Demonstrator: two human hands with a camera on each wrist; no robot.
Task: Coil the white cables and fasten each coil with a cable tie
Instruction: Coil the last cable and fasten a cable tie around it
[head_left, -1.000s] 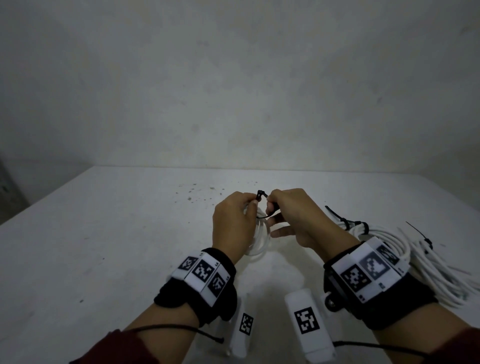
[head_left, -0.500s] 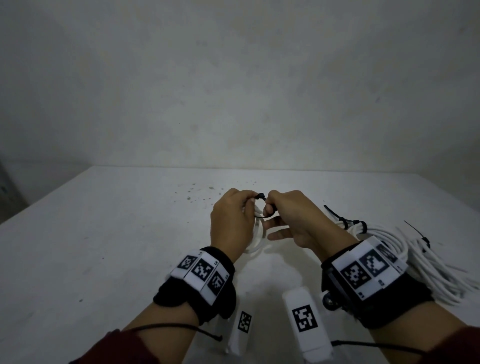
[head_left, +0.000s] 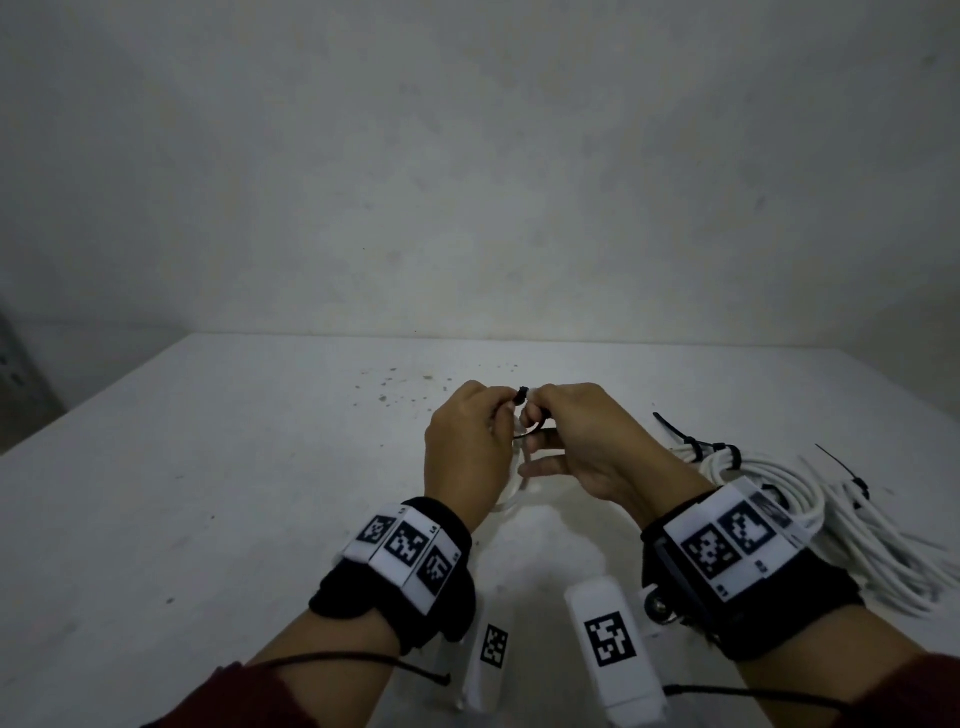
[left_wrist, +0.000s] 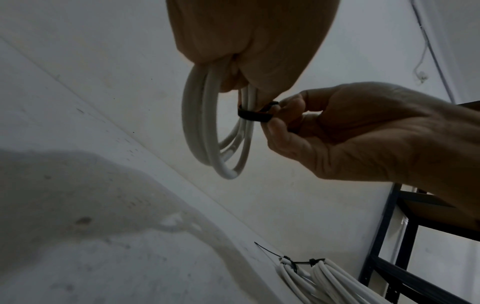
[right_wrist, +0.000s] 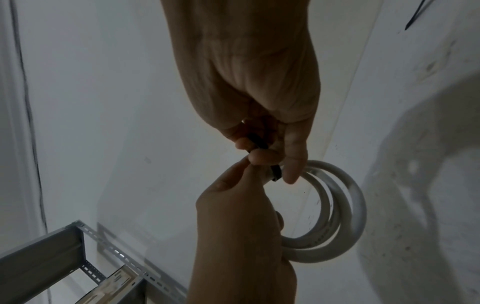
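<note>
- The table (head_left: 208, 493) filled the lower half of the head view, with the wall (head_left: 467, 156) behind it across the upper half.
- The left hand (head_left: 467, 447) and right hand (head_left: 582, 441) met above the table at centre frame, fingertips touching.
- The cable coil (left_wrist: 213, 131) hung below the left hand, between the two hands.
- The cable tie (left_wrist: 253, 115) wrapped round the coil's strands, just right of the left hand's fingers, pinched by the right hand.
- The tied cable bundles (head_left: 831, 519) lay on the table at right of frame, behind the right wrist.
- A shelf frame (right_wrist: 52, 257) stood at the lower left of the right wrist view.
</note>
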